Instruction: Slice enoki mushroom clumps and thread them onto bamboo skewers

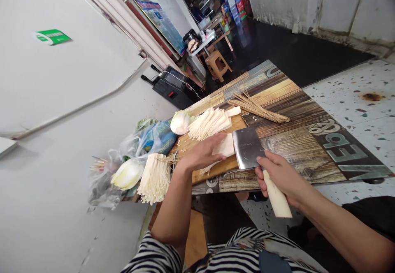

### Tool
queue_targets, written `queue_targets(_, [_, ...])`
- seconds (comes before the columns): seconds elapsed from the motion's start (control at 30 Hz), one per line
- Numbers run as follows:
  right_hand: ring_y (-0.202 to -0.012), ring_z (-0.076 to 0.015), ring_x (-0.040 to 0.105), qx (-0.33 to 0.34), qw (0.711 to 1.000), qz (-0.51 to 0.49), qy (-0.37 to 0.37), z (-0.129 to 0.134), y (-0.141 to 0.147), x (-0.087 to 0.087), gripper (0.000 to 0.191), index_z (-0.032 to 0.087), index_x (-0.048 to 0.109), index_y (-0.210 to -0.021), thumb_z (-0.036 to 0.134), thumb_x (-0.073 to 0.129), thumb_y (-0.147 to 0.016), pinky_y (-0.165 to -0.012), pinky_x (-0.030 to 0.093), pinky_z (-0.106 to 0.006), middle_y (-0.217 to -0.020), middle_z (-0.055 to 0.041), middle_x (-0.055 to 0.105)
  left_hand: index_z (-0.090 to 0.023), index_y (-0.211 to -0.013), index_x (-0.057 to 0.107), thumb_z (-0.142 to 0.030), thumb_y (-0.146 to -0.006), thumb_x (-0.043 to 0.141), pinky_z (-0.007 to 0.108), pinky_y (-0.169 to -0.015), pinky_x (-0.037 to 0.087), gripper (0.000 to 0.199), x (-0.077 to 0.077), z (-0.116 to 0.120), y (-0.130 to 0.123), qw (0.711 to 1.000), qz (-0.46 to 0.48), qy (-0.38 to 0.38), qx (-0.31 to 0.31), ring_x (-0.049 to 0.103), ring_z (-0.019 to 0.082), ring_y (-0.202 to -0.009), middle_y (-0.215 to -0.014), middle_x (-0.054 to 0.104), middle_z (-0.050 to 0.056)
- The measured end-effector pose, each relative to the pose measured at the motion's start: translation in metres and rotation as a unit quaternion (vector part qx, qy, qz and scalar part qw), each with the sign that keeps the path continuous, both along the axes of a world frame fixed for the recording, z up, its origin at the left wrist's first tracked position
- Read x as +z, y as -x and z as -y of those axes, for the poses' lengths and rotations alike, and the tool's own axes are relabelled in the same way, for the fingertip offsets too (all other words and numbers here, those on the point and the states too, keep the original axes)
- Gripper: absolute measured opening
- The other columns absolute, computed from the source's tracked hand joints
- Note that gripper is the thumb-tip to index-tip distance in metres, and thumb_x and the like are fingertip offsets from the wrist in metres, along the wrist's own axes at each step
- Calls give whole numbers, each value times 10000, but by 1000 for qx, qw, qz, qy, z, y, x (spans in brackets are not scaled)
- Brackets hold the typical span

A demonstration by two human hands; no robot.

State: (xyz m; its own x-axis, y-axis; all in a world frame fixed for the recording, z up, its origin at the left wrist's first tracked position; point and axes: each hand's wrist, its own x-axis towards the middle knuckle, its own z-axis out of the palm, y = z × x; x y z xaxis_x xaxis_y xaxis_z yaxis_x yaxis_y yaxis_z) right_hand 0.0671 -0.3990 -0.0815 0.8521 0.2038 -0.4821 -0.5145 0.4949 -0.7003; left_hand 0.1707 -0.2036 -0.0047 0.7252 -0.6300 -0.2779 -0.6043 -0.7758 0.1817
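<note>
In my right hand (280,174) is a cleaver (248,147), gripped by its pale wooden handle. Its broad blade stands at the root end of an enoki mushroom bunch (227,145) on the wooden cutting board (220,169). My left hand (205,151) lies over that bunch and holds it, fingers on the far side and thumb on the near side; much of the bunch is hidden beneath the hand. Behind it on the board, more enoki mushrooms (208,123) lie in a row of portions.
A pale cabbage head (181,122) sits by the board's far corner. Another cabbage head (128,174) and an enoki bunch (155,178) lie at the left, beside plastic bags (157,137). Wooden skewers (259,107) are heaped on the wood-patterned table (296,149). A black speaker (175,86) stands behind.
</note>
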Motion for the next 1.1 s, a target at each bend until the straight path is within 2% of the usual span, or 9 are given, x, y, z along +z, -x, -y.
queue_targets(0.23, [-363,-96,426,4,1000,6,7,0,-1,0,137,249,350,-793,302,457,-862,-300,401,-220,-515,99,456,-205,-1445,335,-425,-843,600,418,-1145,270,694,3,3,0,1000,-8,-13,8,338,240,-1388,-1510,337,100])
queue_targets(0.37, [-364,-100,427,7,1000,13,13,0,-1,1,148,248,338,-786,303,458,-854,-306,409,-232,-510,97,458,-138,-1469,268,-357,-858,531,391,-1166,235,701,5,9,7,999,-20,-35,13,272,226,-1418,-1542,254,117])
queue_targets(0.5, [-355,-100,424,6,1000,11,23,-1,-2,0,143,251,346,-804,307,473,-839,-302,406,-231,-507,100,450,-56,-1489,154,-229,-838,429,422,-1194,114,727,-13,25,26,997,18,-41,65,171,221,-1448,-1557,188,145])
queue_targets(0.6, [-348,-99,424,5,1000,10,25,-2,-3,-1,127,253,366,-826,307,481,-830,-302,407,-227,-497,106,437,-56,-1479,176,-250,-904,341,460,-1194,75,629,-38,35,37,985,117,7,128,217,222,-1436,-1538,251,154])
queue_targets(0.7, [-342,-95,425,4,1000,8,27,-2,-2,1,138,253,363,-817,298,493,-818,-302,408,-222,-496,108,441,-72,-1445,272,-289,-973,249,440,-1175,182,520,-56,39,38,964,222,73,131,332,222,-1383,-1484,365,157])
queue_targets(0.77, [-338,-93,423,5,999,8,31,-2,-1,3,150,251,352,-797,282,498,-810,-300,403,-218,-495,108,445,-86,-1430,310,-299,-991,229,410,-1131,287,494,-62,37,34,956,246,103,123,406,223,-1327,-1427,442,157])
queue_targets(0.87, [-329,-92,414,6,999,5,31,-3,0,6,150,250,343,-783,271,490,-808,-295,393,-215,-492,106,447,-92,-1386,387,-309,-1001,233,392,-1059,376,467,-62,36,28,946,260,127,149,491,234,-1225,-1304,544,154])
queue_targets(1.0, [-326,-92,411,-4,1000,-3,20,-5,0,8,155,252,336,-784,285,486,-806,-293,386,-214,-494,103,445,-141,-1217,549,-292,-1000,260,384,-1036,393,392,-59,40,25,944,263,126,152,523,229,-1154,-1204,594,112])
queue_targets(1.1, [-321,-92,407,-1,1000,-1,25,-5,0,7,136,251,340,-783,288,467,-818,-291,383,-214,-489,104,437,-160,-1170,563,-266,-996,273,370,-1038,395,355,-57,42,24,951,239,132,145,531,212,-1150,-1215,594,92])
